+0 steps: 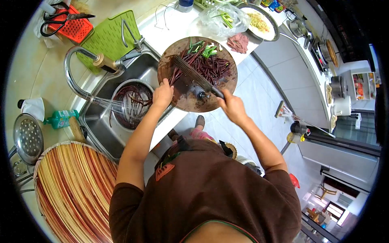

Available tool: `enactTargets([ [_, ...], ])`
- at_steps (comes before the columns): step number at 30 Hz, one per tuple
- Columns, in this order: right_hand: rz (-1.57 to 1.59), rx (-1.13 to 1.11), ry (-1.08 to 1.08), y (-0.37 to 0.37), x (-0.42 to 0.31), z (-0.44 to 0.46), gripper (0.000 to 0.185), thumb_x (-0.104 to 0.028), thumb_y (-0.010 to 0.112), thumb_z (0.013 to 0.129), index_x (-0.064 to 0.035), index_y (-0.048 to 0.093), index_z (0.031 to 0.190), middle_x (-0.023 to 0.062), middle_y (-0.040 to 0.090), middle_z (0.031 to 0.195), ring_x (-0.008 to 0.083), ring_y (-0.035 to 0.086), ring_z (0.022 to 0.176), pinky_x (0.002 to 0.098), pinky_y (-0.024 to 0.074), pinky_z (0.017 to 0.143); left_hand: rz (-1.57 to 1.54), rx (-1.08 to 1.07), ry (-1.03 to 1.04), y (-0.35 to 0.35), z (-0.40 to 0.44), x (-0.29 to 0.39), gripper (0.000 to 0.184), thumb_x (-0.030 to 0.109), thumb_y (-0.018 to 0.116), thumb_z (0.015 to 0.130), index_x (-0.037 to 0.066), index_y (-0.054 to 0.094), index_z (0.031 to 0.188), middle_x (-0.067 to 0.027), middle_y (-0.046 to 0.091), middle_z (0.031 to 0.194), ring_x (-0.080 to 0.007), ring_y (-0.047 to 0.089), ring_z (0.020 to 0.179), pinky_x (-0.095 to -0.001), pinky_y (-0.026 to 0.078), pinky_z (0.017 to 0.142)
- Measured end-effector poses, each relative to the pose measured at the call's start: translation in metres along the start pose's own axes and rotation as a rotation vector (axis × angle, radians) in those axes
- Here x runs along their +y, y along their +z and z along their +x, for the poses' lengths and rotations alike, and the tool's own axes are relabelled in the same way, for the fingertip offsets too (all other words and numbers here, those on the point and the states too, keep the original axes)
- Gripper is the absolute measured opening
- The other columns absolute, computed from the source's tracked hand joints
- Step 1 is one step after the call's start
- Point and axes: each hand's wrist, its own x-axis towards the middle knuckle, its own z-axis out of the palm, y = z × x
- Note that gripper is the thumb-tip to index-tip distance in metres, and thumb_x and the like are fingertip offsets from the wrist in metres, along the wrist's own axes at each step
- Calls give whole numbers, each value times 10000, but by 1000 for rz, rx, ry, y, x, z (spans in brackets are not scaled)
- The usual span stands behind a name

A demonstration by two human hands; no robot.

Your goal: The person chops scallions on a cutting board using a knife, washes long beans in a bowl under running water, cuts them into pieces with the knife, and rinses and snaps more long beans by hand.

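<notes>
Head view: the person's right hand [234, 106] is closed around the handle of a knife [189, 73], whose blade reaches ahead-left of it over a round board [193, 104]. The left hand [163, 95] is at the board's left edge, fingers curled beside dark red stalks [216, 69]; grip unclear. Left of it, a metal bowl [142, 83] sits in the sink [95, 120] under running water.
</notes>
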Motion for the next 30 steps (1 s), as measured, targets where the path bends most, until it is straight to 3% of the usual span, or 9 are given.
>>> enactTargets([
  [6,-42,52,-48,53,-27,-1,281,-276,578,881,-52,512,1036,196,650,771,398,618,613,489,494,545,17,9,-12,7,2,6,290,216,557,907,5,417,1048,-253,534,1072,-435,611,908,-508,502,769],
  [12,-55,27,-25,59,-35,-9,280,-275,566,895,-55,513,1059,202,647,738,412,617,624,501,487,564,19,-7,-9,8,2,7,337,226,594,898,-26,431,1052,-267,524,1085,-448,608,883,-500,509,753],
  [15,-171,-71,-38,57,-41,-9,274,-285,574,882,-37,487,961,191,628,641,382,624,569,486,500,528,101,4,18,14,2,6,231,195,481,949,-15,442,1039,-229,541,1004,-422,624,873,-496,519,747],
  [18,-202,-122,-20,58,-49,-4,276,-287,562,889,-35,463,943,188,625,625,386,628,579,488,501,529,77,67,-10,24,3,6,169,130,440,945,-24,475,1008,-206,565,914,-388,652,786,-460,547,686],
  [21,-188,-136,-44,69,-49,2,279,-282,555,894,-30,447,945,187,631,633,391,629,582,490,504,533,291,136,158,31,4,-2,134,76,426,920,-23,505,963,-188,578,858,-343,669,705,-407,565,606],
  [24,-154,-98,-38,92,-41,8,302,-295,562,890,-22,449,951,220,612,611,425,610,560,508,492,526,314,180,200,35,7,-6,112,69,455,895,-18,512,938,-193,576,869,-313,675,682,-365,564,553],
  [30,-162,-99,-10,114,-33,10,287,-305,550,905,-40,444,941,206,627,659,394,631,603,493,507,552,196,115,148,29,1,-2,126,103,464,913,-9,497,957,-217,588,944,-368,662,740,-427,556,634],
])
